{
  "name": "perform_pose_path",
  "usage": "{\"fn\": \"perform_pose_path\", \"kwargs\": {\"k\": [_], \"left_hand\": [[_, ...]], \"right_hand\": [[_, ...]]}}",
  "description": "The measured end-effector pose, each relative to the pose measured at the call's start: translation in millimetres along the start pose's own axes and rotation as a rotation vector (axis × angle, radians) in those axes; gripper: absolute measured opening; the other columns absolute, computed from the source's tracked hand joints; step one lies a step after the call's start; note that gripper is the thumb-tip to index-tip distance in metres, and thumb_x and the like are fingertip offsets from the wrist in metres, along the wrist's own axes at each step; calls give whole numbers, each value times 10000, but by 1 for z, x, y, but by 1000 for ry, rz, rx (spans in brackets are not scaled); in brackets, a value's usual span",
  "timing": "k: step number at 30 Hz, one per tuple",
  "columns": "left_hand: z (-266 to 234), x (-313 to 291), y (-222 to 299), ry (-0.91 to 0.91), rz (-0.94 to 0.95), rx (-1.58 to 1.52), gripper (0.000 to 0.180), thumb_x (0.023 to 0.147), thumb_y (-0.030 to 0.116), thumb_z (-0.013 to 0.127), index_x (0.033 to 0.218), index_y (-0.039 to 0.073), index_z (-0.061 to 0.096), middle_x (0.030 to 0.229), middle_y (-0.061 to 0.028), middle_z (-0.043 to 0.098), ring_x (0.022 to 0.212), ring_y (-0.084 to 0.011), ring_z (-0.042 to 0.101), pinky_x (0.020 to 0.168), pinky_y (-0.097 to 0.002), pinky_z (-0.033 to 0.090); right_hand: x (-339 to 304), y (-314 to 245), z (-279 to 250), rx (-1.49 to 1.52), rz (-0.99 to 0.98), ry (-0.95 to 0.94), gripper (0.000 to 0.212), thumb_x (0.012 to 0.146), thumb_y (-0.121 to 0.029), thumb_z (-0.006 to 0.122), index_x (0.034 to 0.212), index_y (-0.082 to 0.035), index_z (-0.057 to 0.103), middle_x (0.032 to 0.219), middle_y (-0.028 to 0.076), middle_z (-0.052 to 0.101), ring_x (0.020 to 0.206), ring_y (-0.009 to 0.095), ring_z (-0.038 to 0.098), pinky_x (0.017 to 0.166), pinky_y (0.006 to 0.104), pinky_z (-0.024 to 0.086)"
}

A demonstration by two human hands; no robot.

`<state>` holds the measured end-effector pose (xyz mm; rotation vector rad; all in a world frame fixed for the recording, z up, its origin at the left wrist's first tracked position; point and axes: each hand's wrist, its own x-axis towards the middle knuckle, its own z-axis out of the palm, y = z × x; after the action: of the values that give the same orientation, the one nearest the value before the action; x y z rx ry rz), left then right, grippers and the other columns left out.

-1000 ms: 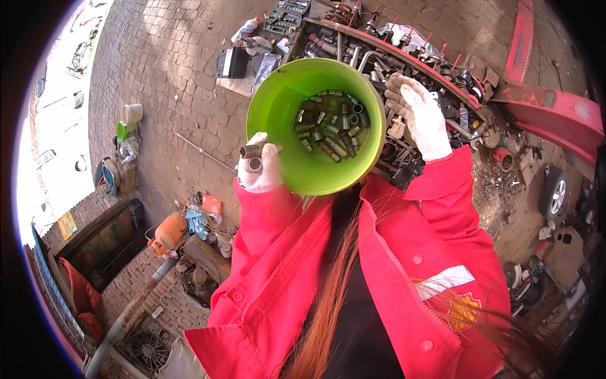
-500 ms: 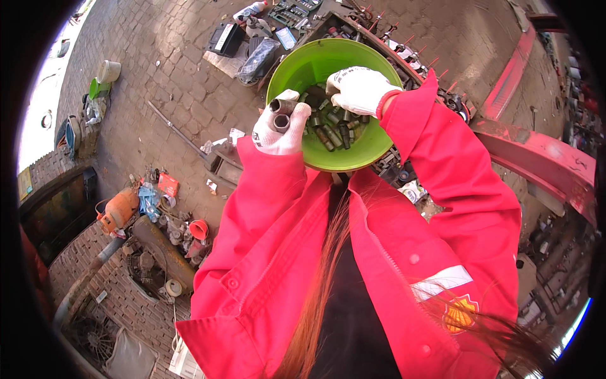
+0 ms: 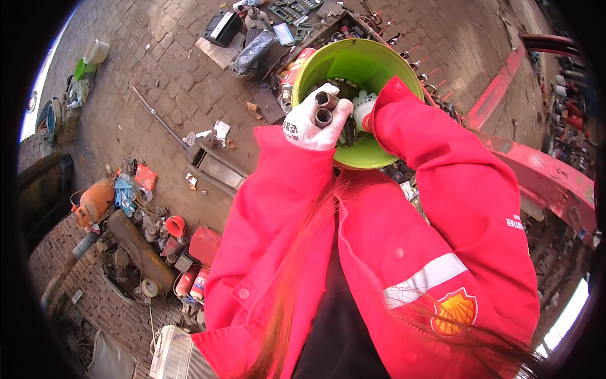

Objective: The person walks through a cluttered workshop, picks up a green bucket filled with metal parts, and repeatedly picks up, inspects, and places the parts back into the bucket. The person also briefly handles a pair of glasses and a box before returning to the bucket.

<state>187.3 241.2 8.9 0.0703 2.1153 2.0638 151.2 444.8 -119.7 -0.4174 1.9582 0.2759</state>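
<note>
My left hand (image 3: pixel 307 131), in a white knit glove, is closed around two dark metal sockets (image 3: pixel 324 108), held side by side with their round openings facing up. It is over the near left part of a green plastic bucket (image 3: pixel 386 68). My right hand (image 3: pixel 364 111), also gloved, reaches down inside the bucket among more loose metal sockets (image 3: pixel 349 131). The left hand and the red sleeve cover much of the bucket's contents. The right fingertips are partly hidden, so their grip cannot be made out.
Behind the bucket stands a parts tray (image 3: pixel 334 28) with red-handled tools along it. A black battery (image 3: pixel 222 28) and an open socket set (image 3: pixel 291 9) lie on the paving. A red steel beam (image 3: pixel 549 174) runs at right. An orange tank (image 3: pixel 95 203) and red funnel (image 3: pixel 175 225) stand at left.
Both hands have shifted right in the picture, the left with its two sockets closer to the right. My right hand has gone lower, deeper into the bucket. The view has turned slightly.
</note>
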Motion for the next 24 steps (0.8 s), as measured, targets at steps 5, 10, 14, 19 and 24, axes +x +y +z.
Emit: {"fn": "perform_pose_path", "kwargs": {"k": [5, 10, 14, 19, 24], "left_hand": [[2, -6, 3, -29, 134, 164, 319, 849, 96, 777, 1123, -13, 657, 835, -33, 708, 763, -80, 631, 725, -239, 512], [-1, 0, -3, -20, 59, 41, 304, 866, 59, 754, 1143, -3, 645, 865, -32, 702, 771, -83, 626, 758, -234, 506], [0, 4, -4, 21, -18, -44, 288, 879, 57, 746, 1145, 24, 640, 897, -43, 687, 806, -97, 640, 763, -238, 514], [-1, 9, 1, 54, -15, -40, 281, 894, 84, 744, 1147, 10, 646, 923, -36, 685, 824, -93, 635, 765, -235, 513], [-2, 9, 2, 40, -40, -76, 293, 893, 85, 747, 1156, 10, 644, 919, -30, 682, 813, -93, 630, 745, -233, 509]], "right_hand": [[-11, 9, 5, 55, -20, -7, 596, 750, -420, 793, 1217, -66, 688, 1162, 117, 695, 1018, 257, 675, 854, 398, 557], [-1, -4, 3, 93, -54, -39, 579, 760, -412, 784, 1212, -64, 687, 1159, 114, 693, 1010, 250, 672, 846, 392, 556], [6, -6, -8, 184, -90, -111, 565, 768, -405, 777, 1209, -63, 687, 1156, 111, 690, 1004, 243, 669, 840, 387, 555], [1, 14, -21, 486, -164, -254, 549, 778, -397, 769, 1204, -61, 686, 1153, 109, 687, 996, 236, 665, 832, 382, 554], [-9, 25, -19, 622, -184, -342, 532, 788, -388, 760, 1200, -59, 686, 1149, 106, 684, 988, 228, 661, 823, 376, 554]]}}
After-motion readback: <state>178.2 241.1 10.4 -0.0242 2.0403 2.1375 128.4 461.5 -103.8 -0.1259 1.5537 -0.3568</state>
